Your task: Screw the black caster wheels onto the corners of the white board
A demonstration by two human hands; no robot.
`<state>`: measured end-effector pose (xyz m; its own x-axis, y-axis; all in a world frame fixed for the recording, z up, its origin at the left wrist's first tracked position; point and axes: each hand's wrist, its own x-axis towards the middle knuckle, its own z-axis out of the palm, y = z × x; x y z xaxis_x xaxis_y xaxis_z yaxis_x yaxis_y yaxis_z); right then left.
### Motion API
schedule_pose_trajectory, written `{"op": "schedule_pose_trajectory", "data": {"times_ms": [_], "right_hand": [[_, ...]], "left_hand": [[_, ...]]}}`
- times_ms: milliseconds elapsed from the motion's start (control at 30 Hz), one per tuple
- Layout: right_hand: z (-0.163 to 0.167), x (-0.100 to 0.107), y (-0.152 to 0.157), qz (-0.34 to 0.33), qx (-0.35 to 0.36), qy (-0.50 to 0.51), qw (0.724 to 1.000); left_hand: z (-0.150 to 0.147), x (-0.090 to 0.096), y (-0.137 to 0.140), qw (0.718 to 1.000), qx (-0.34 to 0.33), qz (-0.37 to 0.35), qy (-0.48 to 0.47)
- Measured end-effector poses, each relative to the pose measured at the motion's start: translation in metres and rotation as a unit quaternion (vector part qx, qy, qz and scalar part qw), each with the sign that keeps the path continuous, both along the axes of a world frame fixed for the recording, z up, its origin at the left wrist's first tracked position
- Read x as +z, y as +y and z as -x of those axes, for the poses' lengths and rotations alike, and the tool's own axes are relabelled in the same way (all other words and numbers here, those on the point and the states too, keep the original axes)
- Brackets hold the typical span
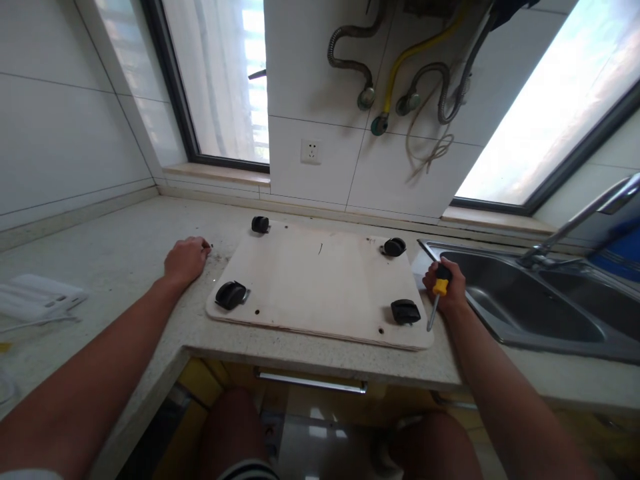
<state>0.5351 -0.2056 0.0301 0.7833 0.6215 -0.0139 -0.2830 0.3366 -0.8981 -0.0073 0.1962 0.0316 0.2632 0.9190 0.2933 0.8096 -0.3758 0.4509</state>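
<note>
A pale wooden board lies flat on the counter, with a black caster wheel at each corner. My right hand is closed round a screwdriver with a black and yellow handle. Its shaft points down beside the board's right edge, close to the near right caster. Left of the board, my left hand rests on the counter, fingers pinched together. Something small and dark shows at its fingertips, too small to name. Dark specks lie between those fingers and the board. The near left caster is the closest wheel to that hand.
A steel sink with a faucet is set into the counter at right. A white device with a cable lies at far left. Hoses and a socket are on the tiled wall. A drawer handle sits below the counter edge.
</note>
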Motion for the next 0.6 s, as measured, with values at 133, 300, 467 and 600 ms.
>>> {"op": "schedule_pose_trajectory", "data": {"times_ms": [133,300,467,600], "right_hand": [[0.000,0.000,-0.002,-0.002,0.007,0.004,1.000],[0.000,-0.002,-0.005,-0.007,0.004,0.017,1.000],[-0.004,-0.007,-0.006,-0.016,-0.008,0.032,0.999],[-0.001,-0.010,-0.007,-0.038,-0.025,0.022,0.999]], "left_hand": [[-0.009,0.021,-0.004,0.998,0.001,-0.017,-0.060],[-0.020,0.054,-0.011,0.985,-0.019,0.008,-0.171],[-0.035,0.077,-0.031,0.947,-0.073,0.105,-0.294],[-0.046,0.101,-0.058,0.873,-0.139,0.194,-0.425]]}}
